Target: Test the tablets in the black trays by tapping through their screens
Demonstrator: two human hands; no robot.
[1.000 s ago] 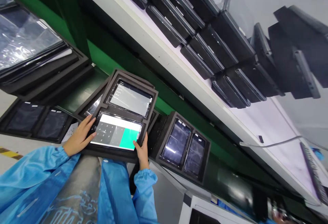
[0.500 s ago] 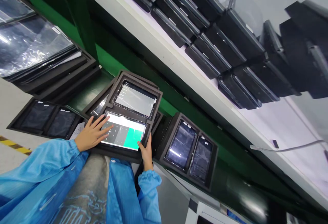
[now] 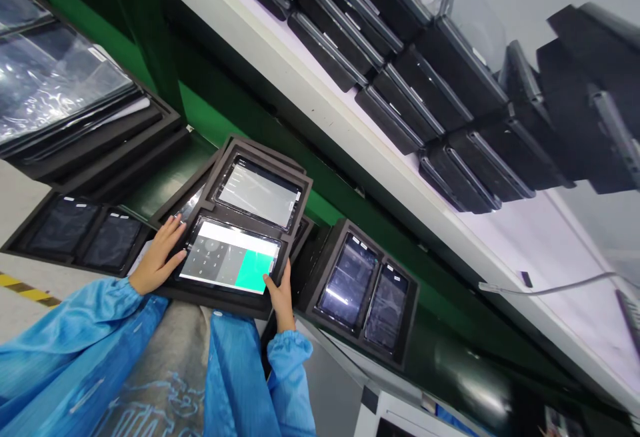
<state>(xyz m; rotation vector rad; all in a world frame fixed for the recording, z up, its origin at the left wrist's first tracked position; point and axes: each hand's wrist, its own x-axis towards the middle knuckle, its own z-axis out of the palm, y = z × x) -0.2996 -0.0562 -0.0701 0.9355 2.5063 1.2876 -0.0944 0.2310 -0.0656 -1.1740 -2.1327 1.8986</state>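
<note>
A dark foam tray (image 3: 295, 220) holds two lit tablets. The near tablet (image 3: 227, 262) shows a grey keypad, a white bar and a green block. The far tablet (image 3: 257, 191) shows a grey list screen. My left hand (image 3: 157, 257) lies at the near tablet's left edge with its fingers stretched out over the tray rim. My right hand (image 3: 280, 297) grips the tray's near right corner, thumb by the tablet's corner. Both sleeves are blue.
To the right stands another foam tray (image 3: 407, 303) with two dark tablets. A tray with two dark tablets (image 3: 75, 233) lies at left, and stacked trays under plastic film (image 3: 55, 90) above it. Several black devices (image 3: 400, 70) line the white shelf overhead.
My left hand has drawn back from the keypad area of the near tablet to its left edge. The right hand keeps its hold on the tray.
</note>
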